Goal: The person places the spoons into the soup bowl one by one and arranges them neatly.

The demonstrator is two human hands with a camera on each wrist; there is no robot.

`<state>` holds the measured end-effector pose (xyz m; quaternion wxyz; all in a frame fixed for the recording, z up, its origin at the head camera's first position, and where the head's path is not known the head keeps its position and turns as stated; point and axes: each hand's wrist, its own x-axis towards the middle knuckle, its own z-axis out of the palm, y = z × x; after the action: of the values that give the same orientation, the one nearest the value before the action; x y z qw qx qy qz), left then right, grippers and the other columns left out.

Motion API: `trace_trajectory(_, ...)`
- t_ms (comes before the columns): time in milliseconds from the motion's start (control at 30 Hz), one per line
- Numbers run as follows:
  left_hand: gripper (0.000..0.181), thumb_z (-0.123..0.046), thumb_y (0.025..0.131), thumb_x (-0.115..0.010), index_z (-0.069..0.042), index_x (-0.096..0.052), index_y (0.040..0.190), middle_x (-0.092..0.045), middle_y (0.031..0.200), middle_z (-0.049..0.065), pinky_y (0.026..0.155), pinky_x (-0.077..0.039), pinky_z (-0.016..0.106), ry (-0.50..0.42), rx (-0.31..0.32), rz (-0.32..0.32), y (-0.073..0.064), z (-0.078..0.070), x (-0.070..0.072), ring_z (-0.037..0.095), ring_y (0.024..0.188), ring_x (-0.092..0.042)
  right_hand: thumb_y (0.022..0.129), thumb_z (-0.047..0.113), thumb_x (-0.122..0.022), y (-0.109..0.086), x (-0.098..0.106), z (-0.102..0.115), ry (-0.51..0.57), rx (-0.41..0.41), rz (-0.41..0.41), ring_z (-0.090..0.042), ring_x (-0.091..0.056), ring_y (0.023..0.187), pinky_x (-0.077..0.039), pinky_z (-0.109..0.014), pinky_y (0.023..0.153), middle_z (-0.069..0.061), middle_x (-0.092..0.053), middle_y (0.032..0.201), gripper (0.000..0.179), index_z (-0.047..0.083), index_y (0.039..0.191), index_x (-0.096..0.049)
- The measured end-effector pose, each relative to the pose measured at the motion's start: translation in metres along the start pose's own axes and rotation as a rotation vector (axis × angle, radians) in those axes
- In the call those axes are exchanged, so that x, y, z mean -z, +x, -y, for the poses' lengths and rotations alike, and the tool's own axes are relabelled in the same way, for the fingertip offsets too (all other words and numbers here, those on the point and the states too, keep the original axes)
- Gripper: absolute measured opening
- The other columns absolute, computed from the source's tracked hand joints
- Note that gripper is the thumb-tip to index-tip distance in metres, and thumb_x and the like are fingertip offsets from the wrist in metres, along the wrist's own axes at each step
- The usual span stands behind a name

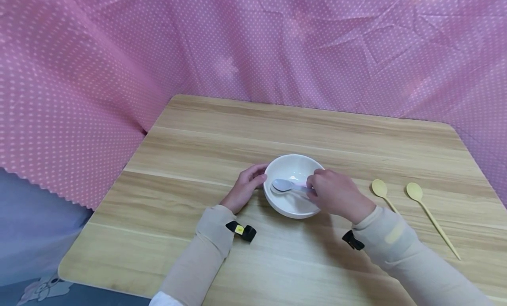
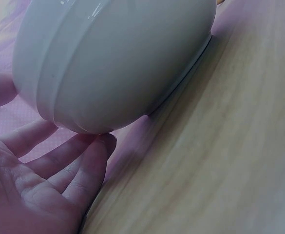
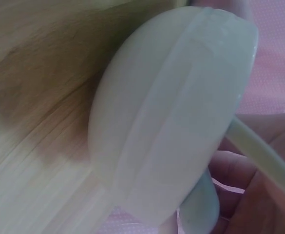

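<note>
Fingers gripping spoon, left hand touching bowl

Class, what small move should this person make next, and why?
Probably lower the pale spoon to rest in the bowl: the right hand holds it with its head within the rim, and the left hand touches the bowl's side, which may steady it.

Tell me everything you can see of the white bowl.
The bowl is round, white and glossy, apparently ceramic, with ridges around its outer wall and a low foot. It stands open side up on the wooden table. The left hand touches its left side. The right hand, hiding part of the rim, holds a pale spoon over its inside; whether the spoon touches it is unclear.
</note>
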<state>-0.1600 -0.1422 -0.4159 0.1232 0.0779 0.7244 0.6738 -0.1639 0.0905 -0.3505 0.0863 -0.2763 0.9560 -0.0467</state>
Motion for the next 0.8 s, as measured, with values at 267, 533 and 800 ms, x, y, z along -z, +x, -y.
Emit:
trace_trajectory(267,0.041,-0.015,0.100,-0.043,-0.004,-0.042,0.139,-0.047,0.139,0.013,0.102,-0.043,0.034,0.000,0.014,0.003,-0.001,-0.002,0.000,0.024,0.127,-0.046,0.082,0.020,-0.070,-0.006,-0.002,-0.004,0.032,-0.019,-0.085,-0.015,-0.047,0.062,-0.036,-0.025,0.049,0.000,-0.056,0.076,0.015,0.009,0.091,-0.070)
trace_trajectory(533,0.041,-0.013,0.099,-0.043,0.000,-0.041,0.138,-0.046,0.139,0.017,0.100,-0.045,0.034,-0.029,-0.029,0.002,0.011,0.018,0.002,0.027,0.127,-0.046,0.082,0.023,-0.067,-0.017,-0.003,-0.018,0.045,-0.012,-0.262,-0.017,-0.052,0.062,-0.045,-0.031,0.049,-0.004,-0.058,0.080,0.021,0.005,0.094,-0.070)
trace_trajectory(800,0.040,-0.018,0.098,-0.047,-0.004,-0.046,0.136,-0.051,0.135,0.013,0.099,-0.046,0.034,-0.028,-0.057,-0.035,0.017,0.033,0.001,0.024,0.124,-0.048,0.086,0.025,-0.064,-0.026,0.001,-0.028,0.082,-0.045,-0.323,-0.020,-0.057,0.068,-0.048,-0.036,0.053,-0.006,-0.060,0.085,0.022,0.005,0.093,-0.070)
